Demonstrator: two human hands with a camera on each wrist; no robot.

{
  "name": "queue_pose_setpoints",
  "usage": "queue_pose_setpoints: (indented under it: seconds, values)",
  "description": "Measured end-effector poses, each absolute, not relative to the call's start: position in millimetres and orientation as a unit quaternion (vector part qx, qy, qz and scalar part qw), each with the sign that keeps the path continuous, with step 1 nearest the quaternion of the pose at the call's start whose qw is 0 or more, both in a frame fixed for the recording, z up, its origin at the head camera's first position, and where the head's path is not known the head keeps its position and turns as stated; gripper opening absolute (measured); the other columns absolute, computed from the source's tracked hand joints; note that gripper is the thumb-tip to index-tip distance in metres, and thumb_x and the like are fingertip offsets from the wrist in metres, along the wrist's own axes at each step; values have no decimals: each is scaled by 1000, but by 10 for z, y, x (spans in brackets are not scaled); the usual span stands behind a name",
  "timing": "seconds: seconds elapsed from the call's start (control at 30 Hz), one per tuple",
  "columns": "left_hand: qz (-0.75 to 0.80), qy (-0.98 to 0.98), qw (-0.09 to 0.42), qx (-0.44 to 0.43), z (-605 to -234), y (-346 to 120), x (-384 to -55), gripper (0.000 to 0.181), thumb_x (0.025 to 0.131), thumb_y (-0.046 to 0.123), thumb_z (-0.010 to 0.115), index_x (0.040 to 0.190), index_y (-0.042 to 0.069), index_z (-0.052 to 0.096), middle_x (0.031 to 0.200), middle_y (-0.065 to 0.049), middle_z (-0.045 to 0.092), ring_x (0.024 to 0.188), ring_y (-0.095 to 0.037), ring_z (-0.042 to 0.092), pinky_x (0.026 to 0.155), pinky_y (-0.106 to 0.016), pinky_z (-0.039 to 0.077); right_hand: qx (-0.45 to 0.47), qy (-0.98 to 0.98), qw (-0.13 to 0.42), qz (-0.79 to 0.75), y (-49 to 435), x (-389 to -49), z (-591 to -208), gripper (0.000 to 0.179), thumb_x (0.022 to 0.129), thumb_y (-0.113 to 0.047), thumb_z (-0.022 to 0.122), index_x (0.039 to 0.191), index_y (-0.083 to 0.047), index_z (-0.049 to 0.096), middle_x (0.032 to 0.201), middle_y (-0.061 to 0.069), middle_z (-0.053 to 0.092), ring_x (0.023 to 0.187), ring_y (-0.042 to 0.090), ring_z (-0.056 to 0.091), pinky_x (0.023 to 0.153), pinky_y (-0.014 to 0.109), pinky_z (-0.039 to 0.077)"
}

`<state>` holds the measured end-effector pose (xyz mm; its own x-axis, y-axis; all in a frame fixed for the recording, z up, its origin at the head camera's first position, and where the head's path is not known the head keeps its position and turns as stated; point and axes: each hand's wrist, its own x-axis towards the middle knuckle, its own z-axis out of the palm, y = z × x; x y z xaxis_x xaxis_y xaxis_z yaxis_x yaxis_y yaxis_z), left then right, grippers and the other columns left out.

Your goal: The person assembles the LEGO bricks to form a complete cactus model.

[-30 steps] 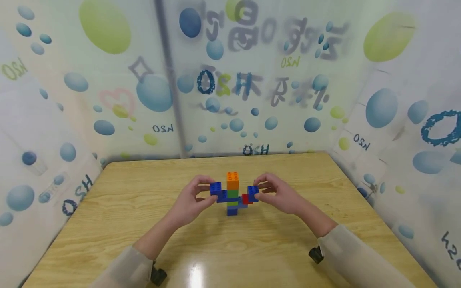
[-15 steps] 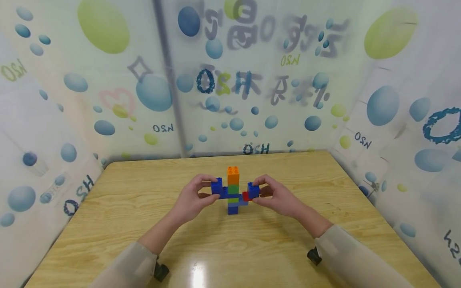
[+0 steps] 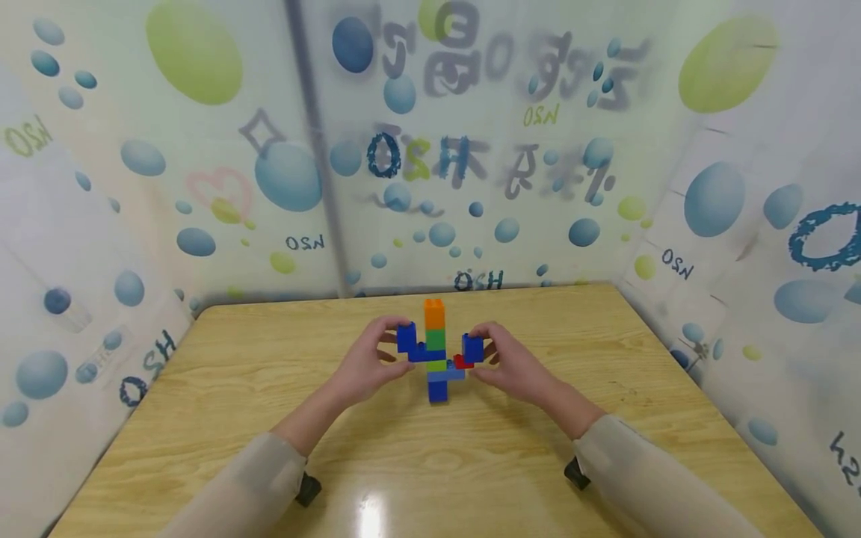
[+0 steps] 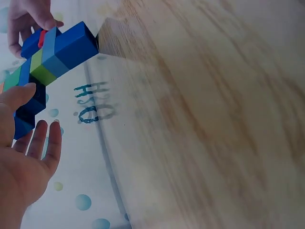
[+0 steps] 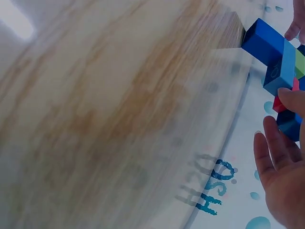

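A figure of toy building bricks [image 3: 436, 341] stands upright at the middle of the table, orange on top, then green, blue, lime and light blue, above a dark blue base brick [image 4: 75, 45]. Its base appears to rest on the tabletop. My left hand [image 3: 366, 362] holds the raised blue brick [image 3: 406, 338] of the left arm between thumb and fingers. On the other side, my right hand [image 3: 514, 364] pinches the blue brick [image 3: 473, 348] above a small red brick [image 5: 279, 104]. Parts of the fingertips behind the bricks are hidden.
The wooden table [image 3: 430, 463] is glossy and reflects light near its front edge. Behind it and at both sides hang pale curtains [image 3: 430, 246] printed with bubbles and lettering. A dark wrist device [image 3: 308, 489] shows below the left sleeve.
The brick figure has tipped from leaning toward me to nearly upright, its orange top rising in the head view. Both hands have moved up slightly with its arms, keeping their hold.
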<state>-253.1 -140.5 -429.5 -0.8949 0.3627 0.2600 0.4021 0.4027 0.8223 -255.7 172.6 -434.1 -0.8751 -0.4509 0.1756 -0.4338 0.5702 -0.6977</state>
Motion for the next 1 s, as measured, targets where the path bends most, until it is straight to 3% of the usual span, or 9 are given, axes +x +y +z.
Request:
queue_pose_setpoints:
  seconds: [0.3, 0.47, 0.73, 1.0]
  values:
    - [-490, -849, 3, -198, -4311, -1377, -2609, 69, 95, 8, 86, 154, 20, 52, 156, -13, 49, 128, -34, 62, 99, -44, 64, -221, 885, 35, -409, 1719, -2640, -4355, 56, 99, -10, 83, 145, -10, 52, 138, 12, 64, 107, 22, 67, 99, 43, 63]
    - [-485, -855, 2, -186, -4323, -1375, -2684, 68, 95, 9, 87, 153, 20, 55, 156, -15, 44, 128, -35, 63, 100, -46, 65, -212, 886, 51, -408, 1729, -2704, -4380, 56, 99, -15, 84, 145, -13, 53, 139, 12, 65, 109, 22, 69, 98, 41, 63]
    - [-487, -857, -16, -168, -4382, -1381, -2791, 74, 95, 13, 88, 160, 13, 53, 157, -14, 51, 126, -33, 65, 103, -47, 63, -202, 883, 79, -417, 1741, -2788, -4388, 55, 100, -18, 84, 146, -12, 55, 143, 14, 63, 113, 23, 69, 100, 43, 64]
    - [-474, -868, -54, -136, -4475, -1387, -2864, 76, 96, 19, 88, 162, 12, 52, 161, -14, 54, 130, -34, 66, 104, -47, 63, -193, 895, 91, -391, 1753, -2851, -4421, 57, 99, -21, 85, 150, -13, 61, 145, 15, 54, 115, 23, 65, 97, 40, 63]
